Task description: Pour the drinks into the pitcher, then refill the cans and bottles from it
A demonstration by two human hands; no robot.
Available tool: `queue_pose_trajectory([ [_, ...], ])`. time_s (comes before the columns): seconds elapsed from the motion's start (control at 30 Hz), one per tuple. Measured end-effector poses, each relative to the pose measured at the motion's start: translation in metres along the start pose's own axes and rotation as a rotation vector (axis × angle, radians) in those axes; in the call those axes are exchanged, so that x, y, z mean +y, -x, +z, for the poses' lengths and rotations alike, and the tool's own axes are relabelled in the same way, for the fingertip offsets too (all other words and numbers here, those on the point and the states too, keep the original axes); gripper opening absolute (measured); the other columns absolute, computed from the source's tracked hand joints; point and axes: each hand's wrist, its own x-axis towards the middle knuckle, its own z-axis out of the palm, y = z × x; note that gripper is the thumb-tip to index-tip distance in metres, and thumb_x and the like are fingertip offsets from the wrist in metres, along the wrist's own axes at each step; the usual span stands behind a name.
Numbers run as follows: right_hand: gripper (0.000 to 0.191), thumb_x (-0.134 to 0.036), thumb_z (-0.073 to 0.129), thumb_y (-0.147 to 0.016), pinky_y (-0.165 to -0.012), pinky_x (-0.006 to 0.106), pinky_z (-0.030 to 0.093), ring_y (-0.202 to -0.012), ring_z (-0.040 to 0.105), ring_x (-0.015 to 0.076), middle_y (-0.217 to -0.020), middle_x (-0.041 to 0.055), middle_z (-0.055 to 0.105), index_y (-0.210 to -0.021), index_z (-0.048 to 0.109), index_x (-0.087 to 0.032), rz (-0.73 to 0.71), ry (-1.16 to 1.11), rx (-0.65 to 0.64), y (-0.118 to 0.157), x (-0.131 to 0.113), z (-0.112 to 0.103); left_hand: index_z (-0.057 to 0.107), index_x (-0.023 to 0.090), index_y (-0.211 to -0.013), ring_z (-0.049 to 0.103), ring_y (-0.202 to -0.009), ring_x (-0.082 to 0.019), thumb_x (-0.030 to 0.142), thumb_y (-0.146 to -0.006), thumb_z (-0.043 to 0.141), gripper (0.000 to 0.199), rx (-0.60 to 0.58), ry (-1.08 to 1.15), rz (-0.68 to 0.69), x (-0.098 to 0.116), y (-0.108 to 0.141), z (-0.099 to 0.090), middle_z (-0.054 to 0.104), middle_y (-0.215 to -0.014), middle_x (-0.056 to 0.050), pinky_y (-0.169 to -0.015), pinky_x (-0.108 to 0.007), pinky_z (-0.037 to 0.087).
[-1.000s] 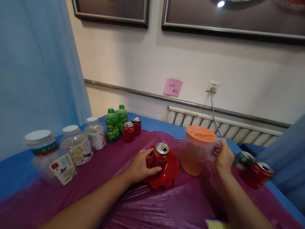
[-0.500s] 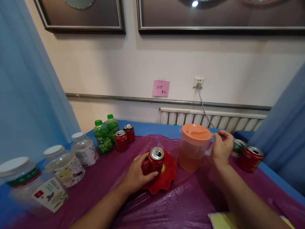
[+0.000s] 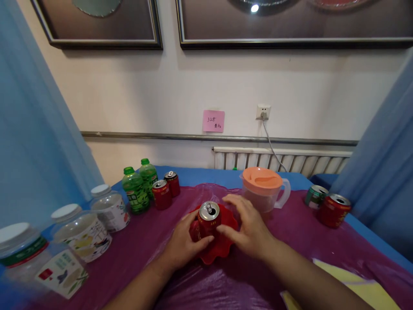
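hands (image 3: 182,241), two, flanking one can (image 3: 209,218); jars (image 3: 84,234), three

Indoors, exact type unclr: blue curtains (image 3: 35,112), framed pics (image 3: 213,21), rad. (image 3: 300,158), elec. socket (image 3: 259,112).

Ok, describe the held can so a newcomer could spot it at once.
On the purple sheet, find the red wavy-edged plate near the middle. The held can, red with a silver top, is over that plate. Unlike the two red cans at left and the red can at far right, it has the left hand curled around it.
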Motion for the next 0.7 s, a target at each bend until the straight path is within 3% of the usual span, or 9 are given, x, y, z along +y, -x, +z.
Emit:
queue_pose_trajectory([
  [0.1,0.073,-0.046,0.083,-0.077,-0.106,0.051,0.048,-0.125,0.06,0.0309,-0.136,0.0132,0.064,-0.138,0.052,-0.022,0.143,-0.062,-0.191,0.004,-0.002,0.015,0.055,0.021,-0.138,0.064,-0.124,-0.034,0.054,-0.074,0.08,0.077,-0.007,0.07,0.028,0.006,0.002,0.0,0.067,-0.138,-0.012,-0.111,-0.049,0.049],
  [0.2,0.077,-0.042,0.085,-0.074,-0.109,0.051,0.046,-0.126,0.06,0.0302,-0.139,0.0117,0.063,-0.14,0.052,-0.024,0.242,-0.115,-0.235,0.008,-0.004,0.024,0.055,0.02,-0.138,0.066,-0.122,-0.032,0.053,-0.073,0.081,0.078,-0.009,0.128,0.049,0.011,0.003,0.001,0.067,-0.137,-0.012,-0.11,-0.047,0.05],
  [0.43,0.07,-0.028,0.083,-0.07,-0.105,0.048,0.048,-0.12,0.062,0.0275,-0.132,0.0096,0.066,-0.134,0.056,-0.023,0.324,-0.144,-0.153,0.006,-0.003,0.032,0.06,0.02,-0.135,0.07,-0.117,-0.031,0.044,-0.075,0.078,0.066,0.022,0.067,0.078,0.009,-0.001,0.005,0.071,-0.132,-0.011,-0.104,-0.044,0.055],
  [0.57,0.061,-0.032,0.086,-0.066,-0.097,0.046,0.053,-0.107,0.065,0.0262,-0.117,0.0072,0.069,-0.121,0.06,-0.022,0.347,-0.136,-0.11,-0.006,-0.005,0.031,0.057,0.023,-0.14,0.071,-0.115,-0.031,0.048,-0.078,0.076,0.069,-0.003,0.075,0.124,-0.008,-0.008,0.006,0.07,-0.135,-0.01,-0.101,-0.042,0.058],
  [0.7,0.065,-0.035,0.087,-0.063,-0.096,0.045,0.053,-0.106,0.066,0.0259,-0.116,0.0073,0.069,-0.121,0.058,-0.021,0.37,-0.139,-0.006,-0.01,-0.012,0.017,0.053,0.023,-0.143,0.069,-0.12,-0.034,0.054,-0.075,0.078,0.079,0.016,0.035,0.137,-0.029,-0.01,0.008,0.067,-0.139,-0.013,-0.103,-0.047,0.057],
])
